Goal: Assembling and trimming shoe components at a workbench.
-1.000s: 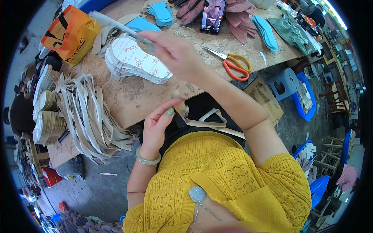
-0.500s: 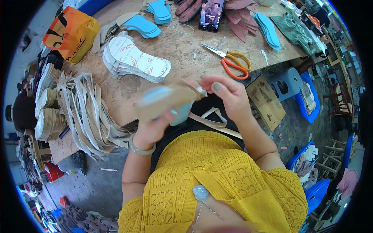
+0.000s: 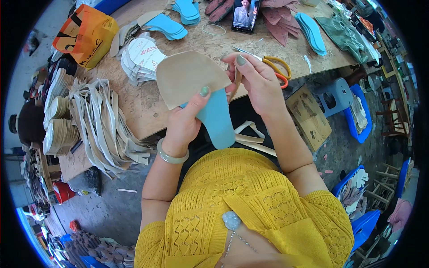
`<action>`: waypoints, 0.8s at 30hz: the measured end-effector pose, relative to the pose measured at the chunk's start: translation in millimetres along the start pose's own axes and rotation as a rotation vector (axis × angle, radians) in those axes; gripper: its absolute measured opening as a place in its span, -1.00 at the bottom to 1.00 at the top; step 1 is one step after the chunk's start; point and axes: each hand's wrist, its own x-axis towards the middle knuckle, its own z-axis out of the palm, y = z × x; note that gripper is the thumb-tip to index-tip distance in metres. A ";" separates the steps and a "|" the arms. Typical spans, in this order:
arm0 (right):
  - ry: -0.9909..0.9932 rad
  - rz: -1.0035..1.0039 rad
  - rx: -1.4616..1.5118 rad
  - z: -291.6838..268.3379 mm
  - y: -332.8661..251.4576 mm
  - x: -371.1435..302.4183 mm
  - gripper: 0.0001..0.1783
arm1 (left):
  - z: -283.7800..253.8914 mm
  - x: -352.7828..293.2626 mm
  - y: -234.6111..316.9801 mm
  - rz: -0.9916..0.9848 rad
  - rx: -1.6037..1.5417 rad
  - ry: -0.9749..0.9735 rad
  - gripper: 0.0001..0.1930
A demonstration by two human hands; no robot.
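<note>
My left hand point(image 3: 185, 123) grips a blue insole point(image 3: 217, 123) with a beige fabric piece point(image 3: 190, 76) lying over its wide end, thumb pressed on top where the two meet. The insole's narrow end points down toward my lap. Beside its right edge, my right hand point(image 3: 263, 87) is closed, thumb against fingers, on a thin beige strip point(image 3: 236, 85). Whether that strip is joined to the fabric piece I cannot tell. Another pale strip point(image 3: 251, 138) lies folded across my lap. Partly behind my right hand are scissors point(image 3: 281, 67) with orange and yellow handles.
White printed insoles point(image 3: 142, 56) are stacked on the wooden table, near blue insoles point(image 3: 165, 27) and an orange bag point(image 3: 85, 38). Long pale strips point(image 3: 100, 125) hang over the left edge. Reddish pieces point(image 3: 279, 24), a phone point(image 3: 245, 18) and more blue insoles point(image 3: 311, 35) sit farther back.
The insole and fabric piece have turned from nearly edge-on and blurred to face up. My right hand has shifted slightly up, beside the fabric's right edge.
</note>
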 end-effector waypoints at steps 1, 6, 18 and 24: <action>0.023 -0.006 0.010 -1.5 4.2 2.1 -0.74 | 3.5 0.3 0.2 0.018 -0.103 0.077 -0.63; 0.069 0.082 -0.128 0.9 8.2 1.6 -0.69 | -13.6 0.2 -9.2 -0.053 -0.249 0.145 -0.62; 0.037 0.163 0.025 3.4 14.2 -4.8 -0.78 | -11.4 0.8 -15.8 0.142 -0.194 0.350 -0.66; 0.011 0.073 -0.203 13.1 11.0 -9.8 -0.82 | -13.7 -4.3 -22.4 0.197 -0.075 0.429 -0.68</action>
